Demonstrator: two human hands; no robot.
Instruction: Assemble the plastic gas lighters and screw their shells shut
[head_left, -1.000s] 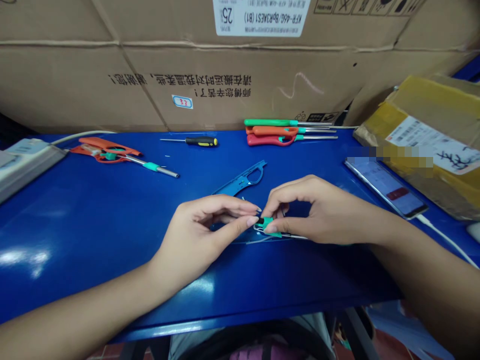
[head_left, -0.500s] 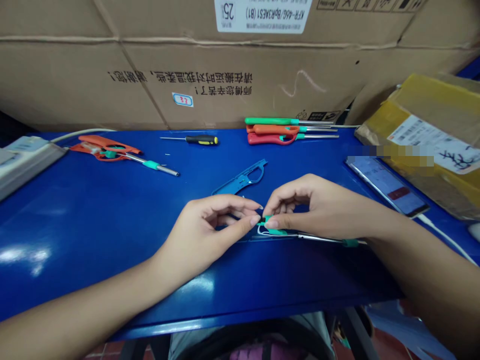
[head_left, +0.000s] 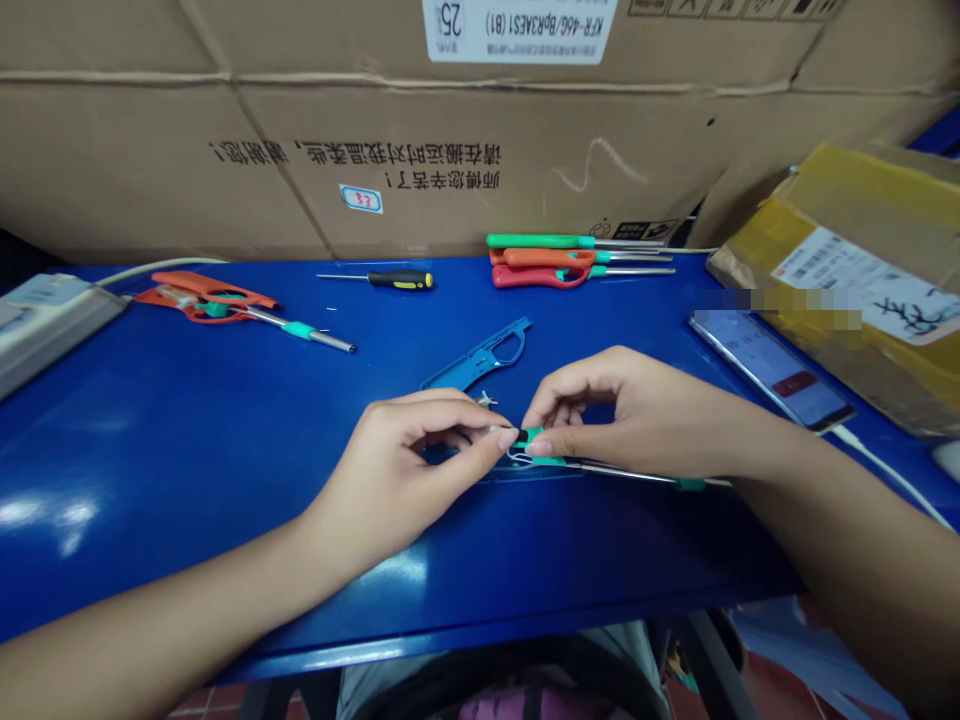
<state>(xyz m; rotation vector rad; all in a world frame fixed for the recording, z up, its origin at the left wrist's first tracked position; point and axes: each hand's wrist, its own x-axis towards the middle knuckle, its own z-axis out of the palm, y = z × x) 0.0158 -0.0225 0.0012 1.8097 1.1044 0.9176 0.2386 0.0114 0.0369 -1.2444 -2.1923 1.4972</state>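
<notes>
Between the tips of its thumb and fingers, my left hand [head_left: 420, 455] pinches a small black part [head_left: 523, 436]. My right hand [head_left: 611, 415] is closed on a green plastic trigger piece [head_left: 547, 461] that meets the black part. A white wire [head_left: 515, 456] loops below the fingertips. From the trigger piece a thin metal lighter tube [head_left: 637, 474] runs to the right under my right hand. One blue handle half [head_left: 465, 374] lies beyond my hands, and another blue handle half [head_left: 525, 478] lies below them, partly covered. A small metallic piece [head_left: 486, 400] shows behind my left fingers.
On the left lies an opened orange lighter [head_left: 217, 297], with a screwdriver [head_left: 401, 280] to its right. Several whole lighters [head_left: 544, 259] lie against the large cardboard box [head_left: 300, 130]. A phone [head_left: 772, 370], a taped parcel [head_left: 847, 240] and a power strip [head_left: 52, 315] stand at the sides.
My left fingertips have shifted slightly left and down with the black part, which now shows more plainly. The small metallic piece has come into view behind my left hand.
</notes>
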